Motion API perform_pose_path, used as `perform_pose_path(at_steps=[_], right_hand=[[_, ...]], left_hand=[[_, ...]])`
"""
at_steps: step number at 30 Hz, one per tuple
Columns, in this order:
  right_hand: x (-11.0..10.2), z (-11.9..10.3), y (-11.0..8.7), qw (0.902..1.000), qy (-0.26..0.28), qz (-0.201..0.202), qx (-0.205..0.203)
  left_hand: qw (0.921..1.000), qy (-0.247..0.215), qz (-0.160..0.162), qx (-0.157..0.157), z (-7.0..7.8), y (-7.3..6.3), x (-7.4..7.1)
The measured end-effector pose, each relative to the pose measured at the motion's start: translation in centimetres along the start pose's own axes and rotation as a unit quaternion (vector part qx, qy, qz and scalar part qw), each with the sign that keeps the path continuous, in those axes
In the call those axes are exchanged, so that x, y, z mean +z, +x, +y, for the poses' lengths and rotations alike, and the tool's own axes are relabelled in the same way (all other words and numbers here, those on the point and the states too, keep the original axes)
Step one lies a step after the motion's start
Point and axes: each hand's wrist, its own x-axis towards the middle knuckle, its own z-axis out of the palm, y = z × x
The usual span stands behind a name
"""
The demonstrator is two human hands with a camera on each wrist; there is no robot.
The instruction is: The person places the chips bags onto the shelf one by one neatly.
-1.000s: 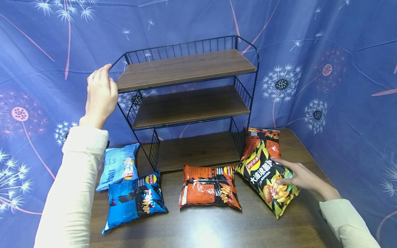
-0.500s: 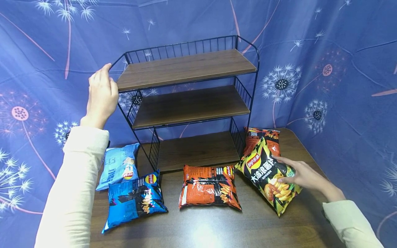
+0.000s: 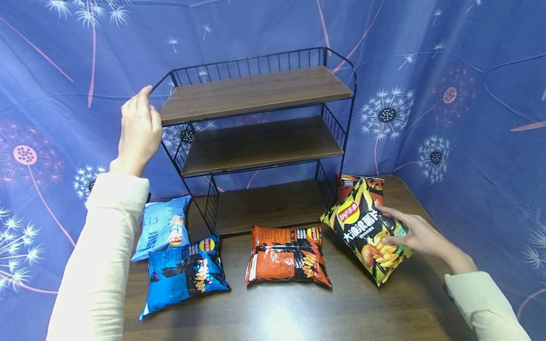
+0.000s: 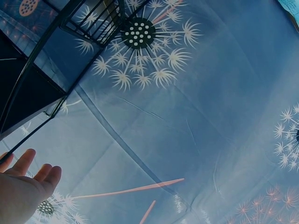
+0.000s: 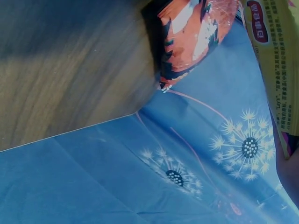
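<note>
My right hand (image 3: 420, 234) grips a black and yellow Lay's chip bag (image 3: 360, 232) at its right side, thumb on the front. The bag is tilted, in front of an orange chip bag (image 3: 347, 184) by the rack's right side, and partly hides it. In the right wrist view, the held bag's yellow edge (image 5: 278, 70) shows at the right. My left hand (image 3: 138, 130) holds the upper left corner of a three-shelf rack (image 3: 256, 94) with dark wire sides. The left wrist view shows that hand (image 4: 23, 191) at the black rail, its fingers partly bent.
Another orange chip bag (image 3: 286, 258) lies before the rack. At the left lie a dark blue chip bag (image 3: 183, 274) and a light blue one (image 3: 164, 225). A patterned blue cloth (image 3: 469, 156) surrounds the wooden table (image 3: 239, 317).
My right hand has raised the black and yellow chip bag a little and tilted it, so it covers more of the orange bag behind. My left hand stays at the rack.
</note>
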Motion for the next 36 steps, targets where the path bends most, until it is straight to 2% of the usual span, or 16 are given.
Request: perform_pose_path(at_steps=[9,18,28,36], right_hand=[[-0.4,-0.8,0.8,0.9991,-0.025,0.028,-0.020],[-0.9,-1.7,1.5,0.9988,-0.032,0.032,-0.021],[-1.8,-2.9,2.4,0.9933,-0.037,0.075,-0.079],[-2.9,-4.8,3.3,0.9934,-0.051,0.078,-0.067]], left_hand=[[1.0000,-0.003,-0.002,-0.002,0.0,0.0,0.0],[1.0000,-0.004,0.001,-0.004,0.1,0.0,0.0],[0.9999,-0.001,0.012,0.007,0.2,0.0,0.1],[1.0000,-0.003,0.006,0.002,0.1,0.0,0.0]])
